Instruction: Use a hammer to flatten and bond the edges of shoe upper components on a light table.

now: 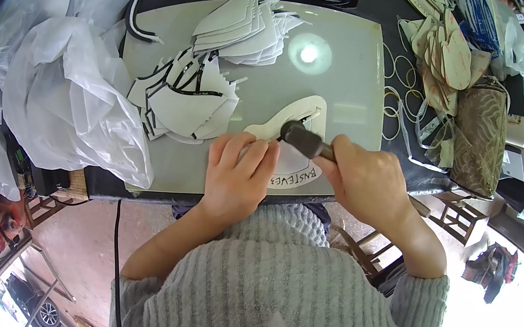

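My right hand (369, 181) grips a hammer (305, 141) with a dark head, which is over a curved white template-like piece (312, 108) with handwritten marks along its near edge. The head touches or hovers just above the piece; I cannot tell which. Close beside the head, my left hand (239, 177) lies with bent fingers at the left part of the piece. Whether a thin part sits under those fingertips is hidden. To the left lies a pile of white cut pieces with black edging strips (186, 110). Beyond it rests a stack of plain white cut pieces (233, 31).
A smooth grey-green board (349, 56) covers the middle of the black table. White plastic bags (78, 100) bulge at its left. On the right are cream cut pieces (447, 52), loose bands (406, 76), a patterned roll (479, 139) and a white container (523, 132).
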The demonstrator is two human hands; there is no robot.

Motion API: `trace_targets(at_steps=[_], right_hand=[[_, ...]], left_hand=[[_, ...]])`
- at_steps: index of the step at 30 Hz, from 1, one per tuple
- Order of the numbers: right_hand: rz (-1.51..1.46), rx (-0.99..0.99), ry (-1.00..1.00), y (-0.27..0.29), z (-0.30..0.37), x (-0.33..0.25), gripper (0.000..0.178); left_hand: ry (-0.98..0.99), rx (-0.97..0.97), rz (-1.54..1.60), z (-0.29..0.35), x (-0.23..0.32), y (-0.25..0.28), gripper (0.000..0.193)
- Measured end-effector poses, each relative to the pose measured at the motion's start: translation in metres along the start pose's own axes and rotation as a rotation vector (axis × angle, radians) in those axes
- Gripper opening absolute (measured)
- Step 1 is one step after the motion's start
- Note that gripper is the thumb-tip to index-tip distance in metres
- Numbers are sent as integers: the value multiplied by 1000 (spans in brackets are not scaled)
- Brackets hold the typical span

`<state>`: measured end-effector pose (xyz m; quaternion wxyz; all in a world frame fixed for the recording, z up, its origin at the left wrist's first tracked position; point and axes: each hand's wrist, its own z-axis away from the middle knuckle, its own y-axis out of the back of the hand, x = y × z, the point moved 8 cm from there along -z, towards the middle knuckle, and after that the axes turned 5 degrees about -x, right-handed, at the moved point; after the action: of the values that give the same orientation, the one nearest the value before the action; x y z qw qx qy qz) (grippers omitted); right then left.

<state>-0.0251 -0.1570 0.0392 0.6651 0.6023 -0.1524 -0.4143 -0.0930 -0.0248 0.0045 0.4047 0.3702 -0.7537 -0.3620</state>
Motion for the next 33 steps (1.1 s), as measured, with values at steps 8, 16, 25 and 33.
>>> trace_targets(at_steps=[8,16,25,33], right_hand=[[58,-70,-8,-27,0,6,40],[1,-4,83,-14,-2,1,38],[69,-161,124,-21,-14,4,39],[64,-319,236,-22,-28,3,40]], left_hand=[[76,-1,153,-1,-14,5,23],[20,26,133,2,-9,6,23],[59,7,140,13,-18,15,26],[106,-4,244,9,-26,13,23]])
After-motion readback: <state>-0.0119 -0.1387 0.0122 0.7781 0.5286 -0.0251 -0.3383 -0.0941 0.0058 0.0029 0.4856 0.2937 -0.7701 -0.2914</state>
